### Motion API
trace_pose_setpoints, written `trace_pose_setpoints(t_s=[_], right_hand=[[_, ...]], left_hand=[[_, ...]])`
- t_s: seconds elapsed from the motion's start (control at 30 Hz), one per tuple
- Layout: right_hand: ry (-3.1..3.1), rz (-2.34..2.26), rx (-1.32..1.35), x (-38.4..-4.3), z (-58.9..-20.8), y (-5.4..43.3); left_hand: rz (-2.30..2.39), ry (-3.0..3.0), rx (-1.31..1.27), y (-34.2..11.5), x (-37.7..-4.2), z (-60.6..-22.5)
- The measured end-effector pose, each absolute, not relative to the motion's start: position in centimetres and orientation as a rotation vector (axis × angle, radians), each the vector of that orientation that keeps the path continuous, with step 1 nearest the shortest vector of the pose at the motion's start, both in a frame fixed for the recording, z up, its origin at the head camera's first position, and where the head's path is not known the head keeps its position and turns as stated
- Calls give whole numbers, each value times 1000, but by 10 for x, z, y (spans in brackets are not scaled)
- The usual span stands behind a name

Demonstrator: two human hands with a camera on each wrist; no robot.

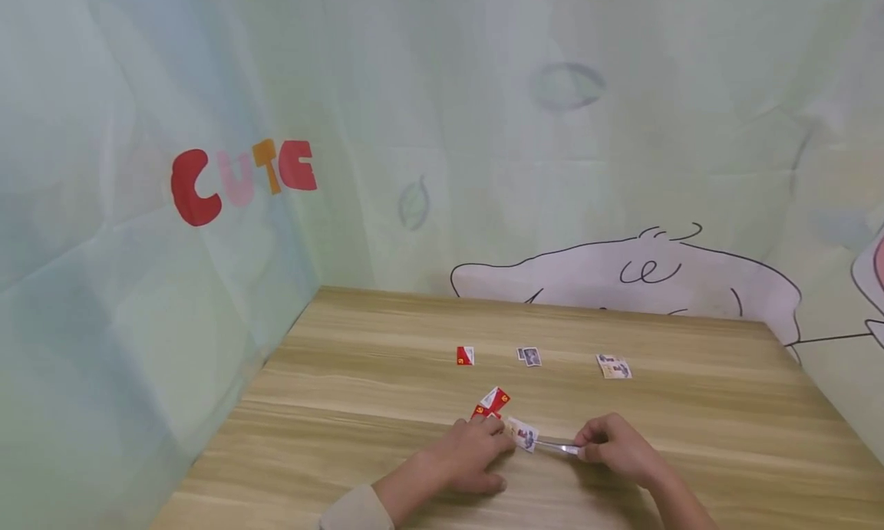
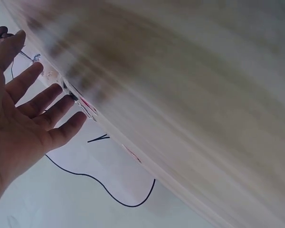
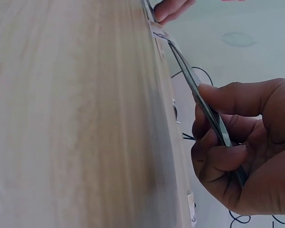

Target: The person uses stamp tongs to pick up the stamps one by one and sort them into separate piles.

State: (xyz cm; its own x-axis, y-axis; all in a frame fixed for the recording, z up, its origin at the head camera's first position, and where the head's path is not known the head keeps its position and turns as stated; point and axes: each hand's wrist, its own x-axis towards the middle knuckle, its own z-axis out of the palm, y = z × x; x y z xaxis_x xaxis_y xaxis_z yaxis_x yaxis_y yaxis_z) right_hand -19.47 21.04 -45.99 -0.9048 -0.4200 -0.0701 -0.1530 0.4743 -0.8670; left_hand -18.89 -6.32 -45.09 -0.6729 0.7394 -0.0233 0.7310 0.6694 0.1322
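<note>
My right hand [image 1: 618, 446] grips a pair of metal tweezers [image 3: 206, 105] between thumb and fingers. The tweezers' tips meet the right edge of a pale stamp [image 1: 522, 435] with a small printed picture. My left hand [image 1: 476, 453] rests low over the table, its fingertips at the left side of that stamp and at the near end of some red-and-white stamps [image 1: 496, 399]. In the left wrist view its fingers [image 2: 57, 111] are spread and nearly straight. The left hand partly hides the red-and-white stamps, which overlap each other.
Farther back on the wooden table [image 1: 387, 323] lie a red-and-white stamp [image 1: 465, 356], two overlapping grey stamps [image 1: 532, 357] and a few pale printed stamps [image 1: 614, 367]. A printed cloth [image 1: 428, 131] hangs behind the table and along its left side.
</note>
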Motion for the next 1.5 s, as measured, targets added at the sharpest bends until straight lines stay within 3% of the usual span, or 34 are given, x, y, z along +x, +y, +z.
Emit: trace_pose_setpoints(t_s=[1.03,1.5], right_hand=[[2520,-1428,-439,-193,-448,238],[2515,-1470,-347,-203,-454,258]], left_hand=[[244,2771,1367,-65,-191,-447],[284,2815,1263,-72,-203,-449]])
